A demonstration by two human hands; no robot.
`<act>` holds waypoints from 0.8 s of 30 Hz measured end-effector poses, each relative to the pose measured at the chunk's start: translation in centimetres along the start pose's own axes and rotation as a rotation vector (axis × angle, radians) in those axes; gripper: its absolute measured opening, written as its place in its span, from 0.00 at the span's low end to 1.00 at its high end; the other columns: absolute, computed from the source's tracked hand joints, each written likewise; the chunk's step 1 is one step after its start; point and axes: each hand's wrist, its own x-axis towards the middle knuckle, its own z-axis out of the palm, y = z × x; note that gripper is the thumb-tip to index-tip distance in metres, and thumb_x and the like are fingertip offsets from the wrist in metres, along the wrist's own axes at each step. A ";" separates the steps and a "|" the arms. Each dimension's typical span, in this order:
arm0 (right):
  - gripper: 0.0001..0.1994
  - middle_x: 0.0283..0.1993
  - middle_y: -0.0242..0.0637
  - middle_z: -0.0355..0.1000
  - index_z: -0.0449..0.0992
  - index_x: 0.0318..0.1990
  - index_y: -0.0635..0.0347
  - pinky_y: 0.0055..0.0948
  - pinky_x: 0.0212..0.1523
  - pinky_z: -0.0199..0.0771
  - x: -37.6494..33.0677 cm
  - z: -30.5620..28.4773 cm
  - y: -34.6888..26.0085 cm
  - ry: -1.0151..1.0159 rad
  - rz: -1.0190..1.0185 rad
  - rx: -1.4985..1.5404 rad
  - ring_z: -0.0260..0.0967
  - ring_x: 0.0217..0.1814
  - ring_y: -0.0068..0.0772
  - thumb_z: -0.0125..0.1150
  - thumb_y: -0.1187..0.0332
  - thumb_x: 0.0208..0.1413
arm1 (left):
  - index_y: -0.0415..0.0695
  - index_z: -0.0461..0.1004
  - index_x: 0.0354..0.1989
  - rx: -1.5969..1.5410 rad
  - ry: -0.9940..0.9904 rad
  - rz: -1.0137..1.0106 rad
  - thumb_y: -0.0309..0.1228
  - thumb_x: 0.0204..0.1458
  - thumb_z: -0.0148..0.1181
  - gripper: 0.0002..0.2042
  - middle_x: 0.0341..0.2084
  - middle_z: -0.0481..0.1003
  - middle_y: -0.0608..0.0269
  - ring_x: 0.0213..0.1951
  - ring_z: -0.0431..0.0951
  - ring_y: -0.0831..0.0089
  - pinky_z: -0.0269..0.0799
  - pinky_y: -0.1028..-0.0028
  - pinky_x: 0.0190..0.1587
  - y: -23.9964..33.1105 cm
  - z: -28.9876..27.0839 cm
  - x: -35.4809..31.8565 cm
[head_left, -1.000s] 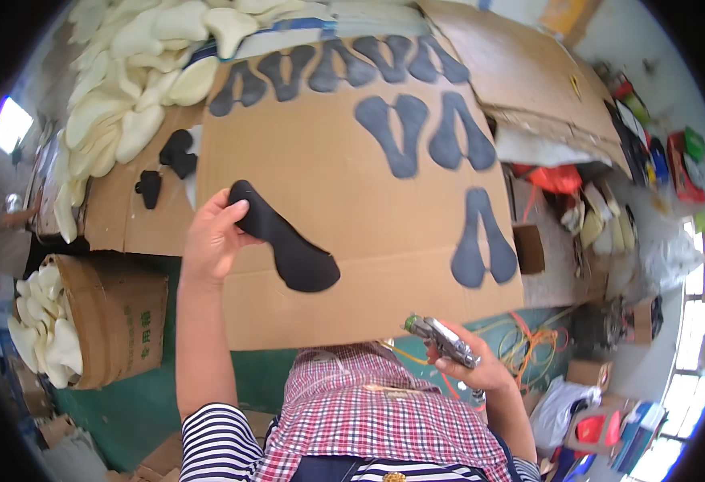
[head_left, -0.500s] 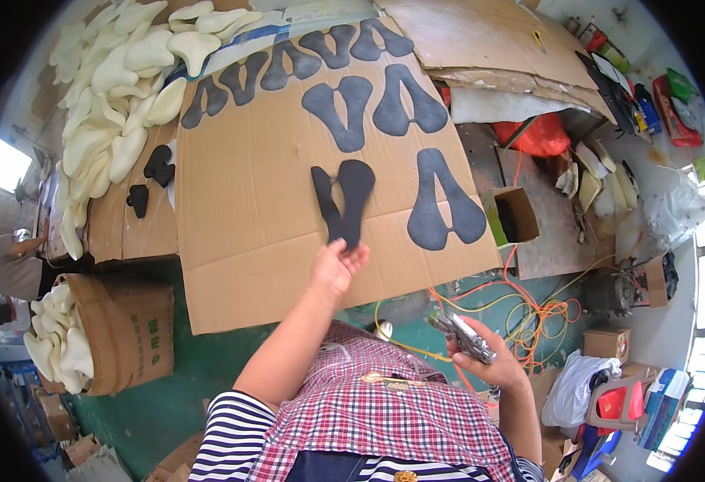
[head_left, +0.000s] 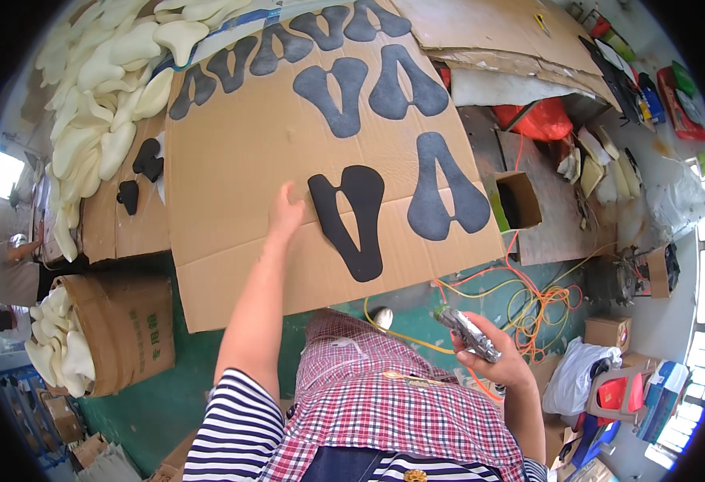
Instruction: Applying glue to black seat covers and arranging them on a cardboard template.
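Just in front of me on the cardboard sheet (head_left: pixel 224 185) lies a deep-black, saddle-shaped pad (head_left: pixel 364 197) with a narrow slit down its middle. My left hand (head_left: pixel 288 213) is over the sheet, left of this pad and apart from it, holding nothing, its fingers loosely stretched. In my right hand (head_left: pixel 506 361), low at the right, is a silvery spray gun (head_left: pixel 473 337), partly hidden by my fingers. A greyer pad of the same shape (head_left: pixel 429 201) lies right of the black one, and several more, such as this one (head_left: pixel 340 112), line the far side.
Cream foam pieces (head_left: pixel 99 104) are heaped at the far left, and more fill a cardboard box (head_left: pixel 127 329) below. Two small black pieces (head_left: pixel 147 161) sit beside the sheet. Orange and yellow hoses (head_left: pixel 529 313) tangle on the floor at right, near an open carton (head_left: pixel 521 201).
My left hand has let go of the black pad and moved left and away. The pad now lies spread flat, its slit opened. My right hand still holds the spray gun.
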 end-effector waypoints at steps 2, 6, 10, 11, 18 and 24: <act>0.32 0.44 0.34 0.73 0.61 0.64 0.59 0.28 0.48 0.73 0.0 0.2 0.2 -0.004 0.012 -0.034 0.71 0.45 0.24 0.67 0.76 0.51 | 0.44 0.70 0.53 0.061 0.064 0.131 0.24 0.47 0.57 0.21 0.39 0.74 0.57 0.41 0.75 0.66 0.72 0.68 0.50 0.1 0.8 1.7; 0.33 0.43 0.35 0.74 0.61 0.65 0.58 0.28 0.47 0.74 -0.7 -0.2 0.8 0.030 0.013 -0.098 0.72 0.45 0.24 0.68 0.74 0.51 | 0.46 0.70 0.52 0.033 -0.356 -0.054 0.20 0.42 0.57 0.24 0.41 0.72 0.58 0.43 0.74 0.63 0.71 0.67 0.49 6.4 2.1 3.3; 0.33 0.42 0.35 0.74 0.61 0.64 0.57 0.28 0.45 0.74 -0.9 0.0 0.6 0.053 0.019 -0.121 0.73 0.45 0.25 0.68 0.74 0.50 | 0.44 0.73 0.43 0.091 -0.211 0.142 0.19 0.41 0.57 0.17 0.36 0.72 0.57 0.38 0.74 0.63 0.72 0.69 0.43 4.4 2.2 3.8; 0.33 0.42 0.35 0.74 0.62 0.64 0.57 0.29 0.45 0.74 -0.9 0.1 0.4 0.054 0.016 -0.132 0.73 0.44 0.25 0.69 0.74 0.50 | 0.44 0.73 0.43 0.097 -0.208 0.142 0.19 0.41 0.57 0.17 0.36 0.72 0.57 0.38 0.74 0.63 0.72 0.69 0.43 2.8 2.0 4.2; 0.33 0.42 0.35 0.75 0.62 0.64 0.57 0.29 0.45 0.75 -1.2 -0.3 1.0 0.103 0.050 -0.120 0.74 0.44 0.25 0.69 0.72 0.49 | 0.40 0.74 0.32 -0.051 -0.488 -0.046 0.19 0.39 0.54 0.09 0.23 0.74 0.60 0.28 0.74 0.62 0.72 0.69 0.38 5.1 1.6 5.6; 0.33 0.42 0.35 0.75 0.63 0.64 0.56 0.29 0.45 0.75 -0.6 -0.2 0.6 0.074 0.043 -0.148 0.74 0.44 0.25 0.70 0.71 0.49 | 0.43 0.76 0.33 0.183 -0.530 -0.038 0.23 0.42 0.55 0.09 0.31 0.77 0.57 0.36 0.77 0.60 0.72 0.66 0.40 5.0 0.4 5.7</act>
